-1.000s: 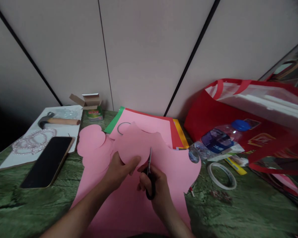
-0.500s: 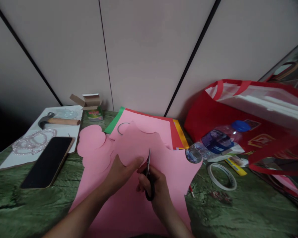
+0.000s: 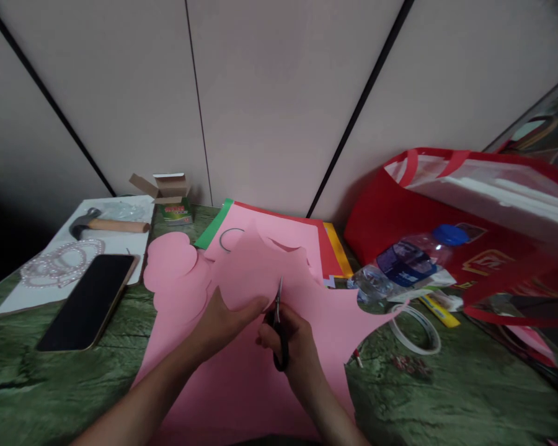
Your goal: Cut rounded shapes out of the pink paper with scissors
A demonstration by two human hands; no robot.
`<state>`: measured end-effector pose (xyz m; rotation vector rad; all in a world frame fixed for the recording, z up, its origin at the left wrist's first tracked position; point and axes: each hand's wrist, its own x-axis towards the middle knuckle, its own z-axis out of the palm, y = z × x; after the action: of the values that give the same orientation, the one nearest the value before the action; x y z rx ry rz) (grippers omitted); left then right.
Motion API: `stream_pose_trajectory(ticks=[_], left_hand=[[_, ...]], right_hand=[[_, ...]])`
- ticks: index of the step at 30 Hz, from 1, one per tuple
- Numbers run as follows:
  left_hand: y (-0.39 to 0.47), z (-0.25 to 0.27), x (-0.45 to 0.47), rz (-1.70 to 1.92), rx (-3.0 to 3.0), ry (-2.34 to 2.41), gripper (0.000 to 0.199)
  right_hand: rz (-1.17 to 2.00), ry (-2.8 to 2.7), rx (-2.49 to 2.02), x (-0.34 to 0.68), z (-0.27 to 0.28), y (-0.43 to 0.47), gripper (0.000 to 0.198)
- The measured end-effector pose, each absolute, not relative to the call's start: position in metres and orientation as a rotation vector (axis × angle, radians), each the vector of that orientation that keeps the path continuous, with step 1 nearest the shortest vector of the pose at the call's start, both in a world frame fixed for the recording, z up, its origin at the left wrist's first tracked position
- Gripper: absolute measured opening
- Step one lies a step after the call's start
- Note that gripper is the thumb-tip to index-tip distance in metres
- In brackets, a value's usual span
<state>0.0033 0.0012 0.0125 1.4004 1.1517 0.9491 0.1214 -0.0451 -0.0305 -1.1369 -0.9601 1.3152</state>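
My right hand [image 3: 295, 341] is closed around the black handles of a pair of scissors [image 3: 279, 322], whose blades point away from me into pink paper. My left hand [image 3: 225, 322] pinches that pink paper [image 3: 265, 266] just left of the blades, thumb on top and the other fingers hidden beneath. Curved cut edges run along the sheet, and a thin pointed strip of it reaches out to the right. Several pink rounded cut-outs [image 3: 171, 263] lie to the left of the held paper. Under my hands spreads more pink paper [image 3: 242, 396].
To the left are a phone [image 3: 90, 303], a hammer [image 3: 106, 224], a string of beads [image 3: 60, 263] and a small opened box [image 3: 177, 209]. On the right lie a water bottle [image 3: 407, 263], a tape roll [image 3: 416, 328] and a red bag [image 3: 385, 217]. Coloured sheets [image 3: 328, 238] lie behind.
The pink paper has turned in my hands, and its right-hand strip now stretches farther right, over the tape roll's edge. Both hands keep nearly the same place and hold.
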Motion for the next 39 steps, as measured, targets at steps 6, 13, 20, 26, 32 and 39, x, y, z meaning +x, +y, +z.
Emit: stream_pose_trajectory(ticks=[6,13,20,26,32,39], left_hand=[[0.0021,0.014,0.0008,0.93,1.421,1.122,0.012],[0.0016,0.0127,0.0012,0.916,1.427,1.093,0.007],[0.0028,0.0136,0.0015,0.916,1.39,1.098,0.006],[0.0028,0.015,-0.0004,0.908,1.411,1.067,0.007],[0.0041,0.0163,-0.0003,0.928,1.4,1.071,0.006],[0.0053,0.0128,-0.0021,0.953,1.417,1.061,0.006]], right_hand=[[1.304,-0.987,-1.158,0.1214,-0.0268,-0.0455,0.021],[1.303,-0.939,-1.186,0.1189,-0.0251,-0.0457,0.017],[1.301,-0.948,-1.19,0.1192,-0.024,-0.0458,0.014],[1.307,-0.949,-1.201,0.1193,-0.023,-0.0465,0.013],[1.302,-0.959,-1.184,0.1198,-0.0206,-0.0471,0.014],[1.304,-0.952,-1.181,0.1184,-0.0216,-0.047,0.012]])
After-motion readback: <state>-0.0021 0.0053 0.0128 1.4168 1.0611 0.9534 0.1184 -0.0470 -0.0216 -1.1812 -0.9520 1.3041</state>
